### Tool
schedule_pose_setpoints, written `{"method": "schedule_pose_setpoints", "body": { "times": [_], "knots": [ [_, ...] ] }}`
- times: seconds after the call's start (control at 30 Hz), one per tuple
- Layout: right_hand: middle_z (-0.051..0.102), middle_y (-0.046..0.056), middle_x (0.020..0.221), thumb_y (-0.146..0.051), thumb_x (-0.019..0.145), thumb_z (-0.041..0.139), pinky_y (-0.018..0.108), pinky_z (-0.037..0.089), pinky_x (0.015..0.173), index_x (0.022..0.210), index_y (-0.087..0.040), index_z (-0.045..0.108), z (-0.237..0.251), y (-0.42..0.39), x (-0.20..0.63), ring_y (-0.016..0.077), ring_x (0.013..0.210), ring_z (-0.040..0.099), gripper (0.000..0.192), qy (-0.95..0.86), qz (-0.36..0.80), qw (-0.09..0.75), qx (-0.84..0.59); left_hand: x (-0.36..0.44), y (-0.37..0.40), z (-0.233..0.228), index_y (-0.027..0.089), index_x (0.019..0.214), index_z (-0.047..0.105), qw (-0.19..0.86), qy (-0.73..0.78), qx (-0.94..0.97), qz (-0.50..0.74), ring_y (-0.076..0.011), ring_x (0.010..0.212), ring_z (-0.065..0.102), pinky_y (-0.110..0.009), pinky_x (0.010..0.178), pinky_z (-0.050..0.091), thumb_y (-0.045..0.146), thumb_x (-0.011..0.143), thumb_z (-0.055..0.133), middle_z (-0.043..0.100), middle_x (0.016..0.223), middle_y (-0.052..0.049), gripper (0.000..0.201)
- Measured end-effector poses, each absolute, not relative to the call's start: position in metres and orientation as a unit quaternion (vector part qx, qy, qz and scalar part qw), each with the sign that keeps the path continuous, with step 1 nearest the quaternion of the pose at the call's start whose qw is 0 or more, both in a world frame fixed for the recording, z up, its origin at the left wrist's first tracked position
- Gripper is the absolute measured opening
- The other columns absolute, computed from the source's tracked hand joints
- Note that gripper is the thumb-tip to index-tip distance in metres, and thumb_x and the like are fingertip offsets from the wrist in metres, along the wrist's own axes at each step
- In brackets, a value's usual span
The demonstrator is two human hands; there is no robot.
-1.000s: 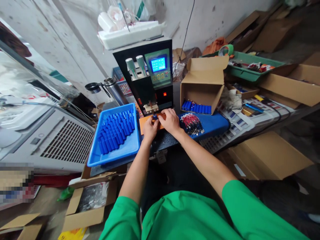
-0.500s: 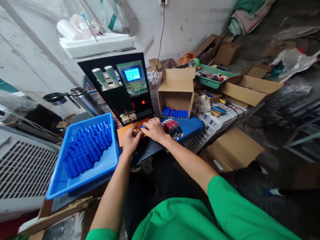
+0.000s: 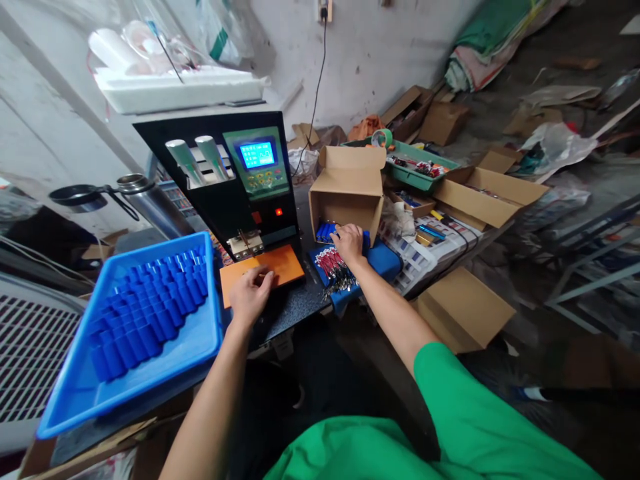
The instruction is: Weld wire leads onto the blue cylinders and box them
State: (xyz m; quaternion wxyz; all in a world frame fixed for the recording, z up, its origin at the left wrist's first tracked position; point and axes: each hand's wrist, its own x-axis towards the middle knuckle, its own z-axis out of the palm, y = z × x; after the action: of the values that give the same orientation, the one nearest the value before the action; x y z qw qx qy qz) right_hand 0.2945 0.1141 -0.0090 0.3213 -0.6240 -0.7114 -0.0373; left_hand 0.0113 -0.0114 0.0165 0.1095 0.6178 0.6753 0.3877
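My left hand (image 3: 251, 294) rests with loosely bent fingers on the orange plate (image 3: 280, 264) under the black welding machine (image 3: 235, 183) and holds nothing. My right hand (image 3: 349, 241) reaches to the mouth of a cardboard box (image 3: 349, 185) lying on its side. Its fingers are bent down over the row of blue cells (image 3: 324, 232) inside, and what lies under them is hidden. Just left of that wrist, a bundle of red and black wired parts (image 3: 334, 270) lies on a blue pad (image 3: 385, 259).
A blue tray (image 3: 200, 337) with several blue cells stands at the left. A steel flask (image 3: 150, 200) is behind it. Open cartons (image 3: 487, 190), a green tray (image 3: 425, 175) and printed sheets (image 3: 435, 243) fill the right. A carton (image 3: 465, 310) sits below the bench edge.
My right hand has left the orange plate and moved right to the box mouth. The blue cell seen between my hands is gone from the plate. My left hand stays there. The view shifted right.
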Motion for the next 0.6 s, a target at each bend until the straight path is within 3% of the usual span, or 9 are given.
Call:
{"method": "schedule_pose_setpoints", "body": {
  "times": [0.33, 0.6],
  "knots": [
    [0.073, 0.018, 0.112, -0.035, 0.099, 0.058, 0.045, 0.032, 0.105, 0.122, -0.012, 0.073, -0.026, 0.117, 0.298, 0.0305, 0.115, 0.053, 0.036, -0.721, -0.04, 0.276, -0.634, 0.01, -0.01, 0.012, 0.022, 0.102, 0.074, 0.098, 0.679, 0.619, 0.382, -0.0216, 0.08, 0.069, -0.031, 0.072, 0.048, 0.053, 0.086, 0.058, 0.075, 0.085, -0.004, 0.038],
    [0.073, 0.017, 0.113, -0.032, 0.098, 0.058, 0.045, 0.038, 0.104, 0.113, -0.014, 0.076, -0.025, 0.125, 0.297, 0.0307, 0.115, 0.054, 0.03, -0.72, -0.014, 0.261, -0.643, 0.012, -0.011, 0.013, 0.022, 0.102, 0.074, 0.1, 0.678, 0.621, 0.38, -0.0217, 0.081, 0.07, -0.031, 0.073, 0.048, 0.052, 0.086, 0.059, 0.076, 0.088, -0.004, 0.037]
  ]
}}
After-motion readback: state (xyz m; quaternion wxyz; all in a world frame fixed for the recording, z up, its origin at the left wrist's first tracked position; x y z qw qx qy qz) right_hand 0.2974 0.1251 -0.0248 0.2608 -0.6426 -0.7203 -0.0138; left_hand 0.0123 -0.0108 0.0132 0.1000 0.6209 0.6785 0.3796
